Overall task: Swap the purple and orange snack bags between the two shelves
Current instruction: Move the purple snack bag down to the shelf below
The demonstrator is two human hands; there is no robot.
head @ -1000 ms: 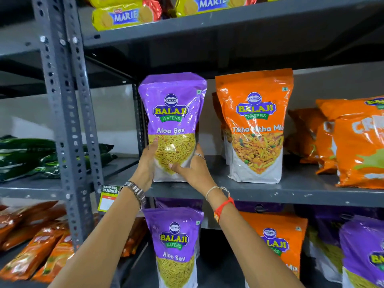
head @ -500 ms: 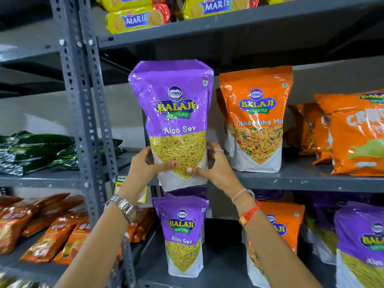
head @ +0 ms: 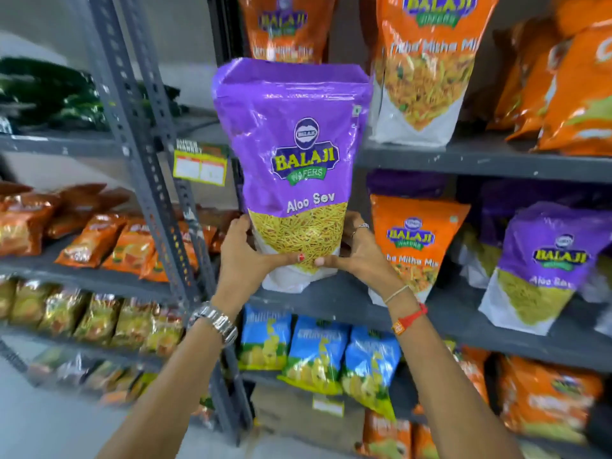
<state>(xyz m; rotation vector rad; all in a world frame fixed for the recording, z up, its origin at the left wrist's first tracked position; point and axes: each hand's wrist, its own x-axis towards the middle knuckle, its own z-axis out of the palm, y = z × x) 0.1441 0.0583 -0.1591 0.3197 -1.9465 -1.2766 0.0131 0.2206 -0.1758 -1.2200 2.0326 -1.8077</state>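
A purple Aloo Sev bag [head: 291, 144] stands upright in both my hands, at the left end of the lower shelf [head: 463, 313]. My left hand [head: 245, 253] grips its lower left side and my right hand [head: 361, 253] its lower right, thumbs across the front. I cannot tell whether its base touches the shelf. An orange Tikha Mitha Mix bag [head: 417, 240] stands just right of it on the lower shelf, with another purple bag [head: 543, 266] further right. On the upper shelf [head: 463, 160] stand two orange bags [head: 427, 54] [head: 281, 24].
A grey perforated upright [head: 145, 180] rises just left of my hands, with a price tag [head: 200, 165] beside it. Blue snack bags [head: 318, 352] fill the shelf below. Orange packets [head: 99, 240] lie on the rack to the left. More orange bags [head: 576, 94] sit at upper right.
Both hands have carried the purple bag off the upper shelf and down to the lower shelf's level. The view has tilted downward with it.
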